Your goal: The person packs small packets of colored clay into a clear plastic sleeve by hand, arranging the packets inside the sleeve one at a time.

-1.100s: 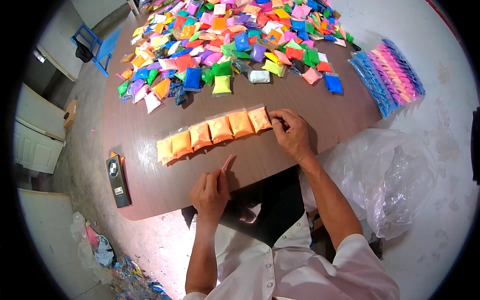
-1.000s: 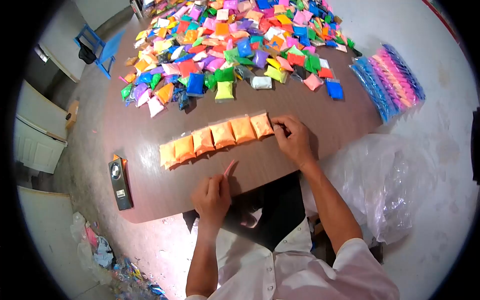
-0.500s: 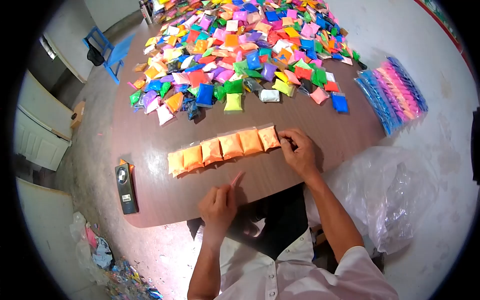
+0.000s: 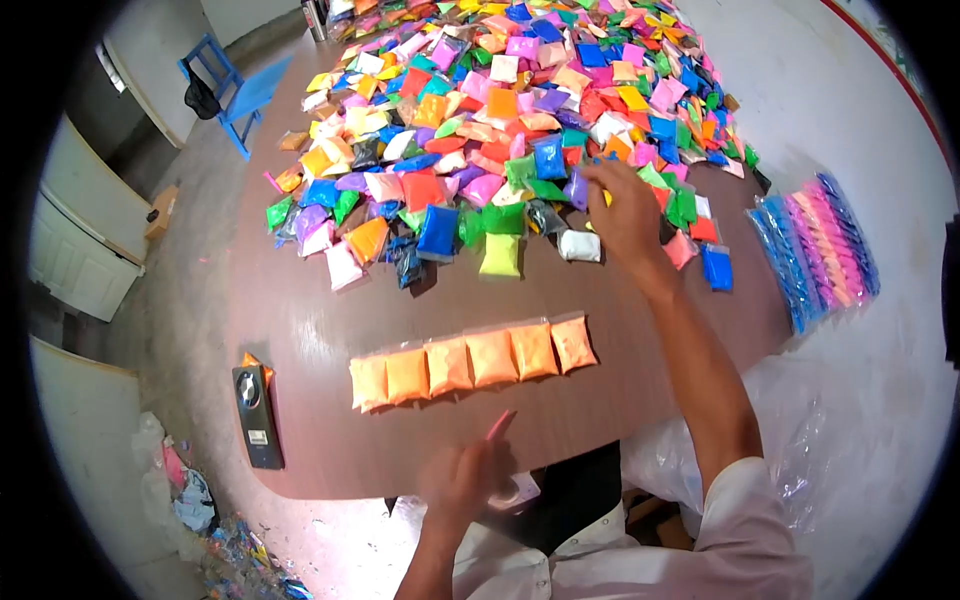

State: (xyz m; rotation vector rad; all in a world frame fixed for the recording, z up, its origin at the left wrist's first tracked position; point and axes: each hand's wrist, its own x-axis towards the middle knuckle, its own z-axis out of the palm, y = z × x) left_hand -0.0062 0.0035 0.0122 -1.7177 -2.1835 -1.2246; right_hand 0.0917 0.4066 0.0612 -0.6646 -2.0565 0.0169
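A joined row of several orange packets (image 4: 470, 362) lies across the brown table (image 4: 330, 465). Below its right half, my left hand (image 4: 462, 478) is closed on a thin pink strip (image 4: 501, 425) that sticks up from the fingers; the hand is slightly blurred. My right hand (image 4: 625, 215) reaches over the near right part of the big heap of coloured packets (image 4: 470, 130). Its fingertips are by a purple packet (image 4: 577, 188), and whether they touch it is unclear.
A dark device (image 4: 258, 420) lies at the table's left edge on an orange packet. On the right is a bag of blue and pink twisted pieces (image 4: 815, 250). Clear plastic (image 4: 800, 440) lies at the lower right, and a blue chair (image 4: 240, 95) stands at the upper left.
My right hand has left the right end of the orange row and moved up to the heap. My left hand still has the pink strip. The whole view has shifted, with the table lower in it.
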